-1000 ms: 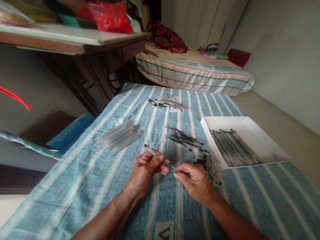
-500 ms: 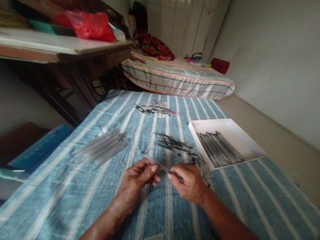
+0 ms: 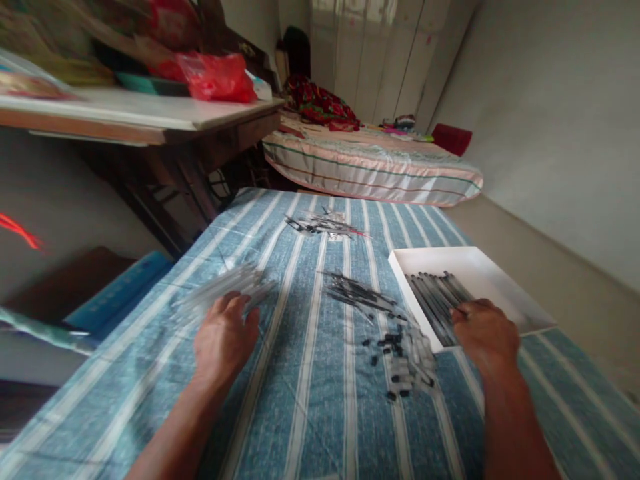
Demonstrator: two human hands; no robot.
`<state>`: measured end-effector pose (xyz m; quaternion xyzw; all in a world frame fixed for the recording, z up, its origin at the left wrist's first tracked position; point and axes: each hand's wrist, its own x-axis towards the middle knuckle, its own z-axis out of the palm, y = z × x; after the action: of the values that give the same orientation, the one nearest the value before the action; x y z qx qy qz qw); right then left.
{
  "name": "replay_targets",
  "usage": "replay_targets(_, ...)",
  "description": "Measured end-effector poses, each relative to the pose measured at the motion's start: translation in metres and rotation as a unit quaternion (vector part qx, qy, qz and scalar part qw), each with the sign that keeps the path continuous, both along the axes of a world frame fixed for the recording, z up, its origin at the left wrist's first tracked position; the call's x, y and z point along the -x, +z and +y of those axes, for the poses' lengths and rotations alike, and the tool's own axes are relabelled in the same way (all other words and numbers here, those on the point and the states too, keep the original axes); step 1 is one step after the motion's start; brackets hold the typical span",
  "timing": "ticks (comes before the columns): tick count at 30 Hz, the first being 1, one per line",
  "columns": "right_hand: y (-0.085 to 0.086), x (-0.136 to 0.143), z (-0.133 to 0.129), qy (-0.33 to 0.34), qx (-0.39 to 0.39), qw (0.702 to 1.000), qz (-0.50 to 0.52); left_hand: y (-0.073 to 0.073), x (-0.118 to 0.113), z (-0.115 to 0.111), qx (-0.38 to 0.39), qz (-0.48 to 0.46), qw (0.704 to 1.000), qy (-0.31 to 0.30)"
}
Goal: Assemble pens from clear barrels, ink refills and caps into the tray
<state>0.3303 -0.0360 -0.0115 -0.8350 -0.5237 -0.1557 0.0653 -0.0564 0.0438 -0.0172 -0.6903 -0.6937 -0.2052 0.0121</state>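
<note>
My left hand (image 3: 226,341) reaches over the heap of clear pen barrels (image 3: 205,292), thumb apart from the fingers; its fingertips are partly hidden. My right hand (image 3: 484,335) is inside the white box (image 3: 510,288), its fingers curled together at the right end of a row of grey-black pens (image 3: 431,301). A pen seems to be in these fingers, mostly covered by the hand. Between the hands lie thin black pen refills (image 3: 356,293). Nearer me are translucent pen caps (image 3: 423,360) and small black plugs (image 3: 393,343).
A pile of thin dark and clear parts (image 3: 323,223) lies at the far end of the striped cloth (image 3: 280,400). Beyond stands a bed (image 3: 370,167). On the left, a wooden table (image 3: 165,120) carries a red plastic bag (image 3: 220,77); a blue box (image 3: 117,297) sits below.
My hands were together at the middle, holding a pen between them. They have parted: the left went to the barrels, the right into the box. The caps and plugs are now uncovered.
</note>
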Motion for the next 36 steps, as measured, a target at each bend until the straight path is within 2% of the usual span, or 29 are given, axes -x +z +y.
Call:
replay_targets(4,-0.002,-0.006,-0.003,-0.017,0.039,0.999,-0.006,0.002,-0.003,-0.003,0.052,0.081,0.995,0.000)
replay_targets(9,-0.007,-0.008,-0.001,-0.036,0.043,0.998,0.000,0.006,-0.006,-0.008,0.068,0.102,0.992,0.003)
replay_targets(13,-0.007,-0.003,0.000,-0.024,-0.011,1.000,-0.014,0.007,-0.005,-0.009,0.074,0.106,0.992,-0.002)
replay_targets(15,-0.008,0.004,0.002,0.019,-0.093,0.995,-0.013,0.007,-0.005,-0.009,0.074,0.114,0.991,-0.008)
replay_targets(18,-0.012,0.023,0.007,0.156,-0.222,0.962,0.029,0.007,-0.005,-0.007,0.081,0.118,0.990,-0.010)
replay_targets(20,-0.017,0.042,0.010,0.255,-0.240,0.935,0.065,0.007,-0.005,-0.005,0.088,0.114,0.990,-0.001)
replay_targets(22,-0.022,0.061,0.011,0.321,-0.207,0.920,0.090,0.006,-0.004,-0.003,0.095,0.110,0.989,0.006)
replay_targets(26,-0.026,0.089,0.013,0.370,-0.128,0.916,0.084,0.002,-0.004,-0.003,0.078,0.111,0.991,0.005)
replay_targets(29,-0.029,0.099,0.017,0.369,-0.076,0.923,0.071,0.000,-0.007,-0.005,0.027,0.069,0.997,-0.022)
replay_targets(32,-0.033,0.104,0.022,0.350,-0.044,0.935,0.044,0.000,-0.013,-0.010,-0.011,-0.033,0.998,-0.057)
replay_targets(36,-0.037,0.107,0.025,0.324,-0.024,0.946,0.014,-0.001,-0.025,-0.017,0.025,-0.128,0.983,-0.126)
